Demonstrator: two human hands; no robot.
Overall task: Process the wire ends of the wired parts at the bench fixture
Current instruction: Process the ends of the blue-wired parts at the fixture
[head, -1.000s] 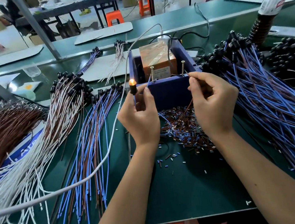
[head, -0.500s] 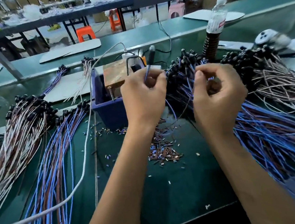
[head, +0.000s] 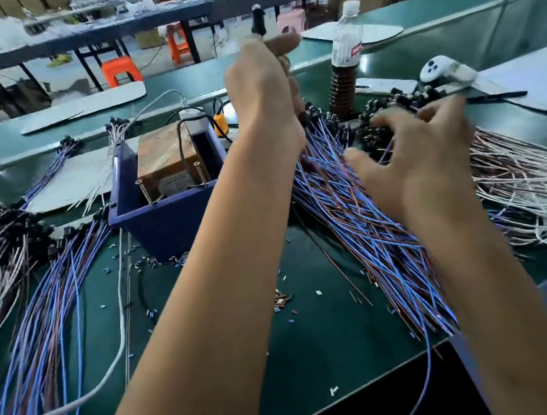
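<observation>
Fingers [head: 387,119] of right hand [head: 427,167] spread above unprocessed blue-brown wires [head: 366,225]; left hand [head: 261,86] pinches 1 black-capped part [head: 257,18]. Many remain.

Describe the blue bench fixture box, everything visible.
The blue fixture box is an open-topped rectangular tub, plastic by its look, standing upright on the green bench left of the left forearm. Inside sits a tan block wrapped in glossy film, with a pale label on its near face. Two metal pins rise by the front wall. A black cable loops over the block. Cut insulation bits lie at its base. Neither hand touches it.
</observation>
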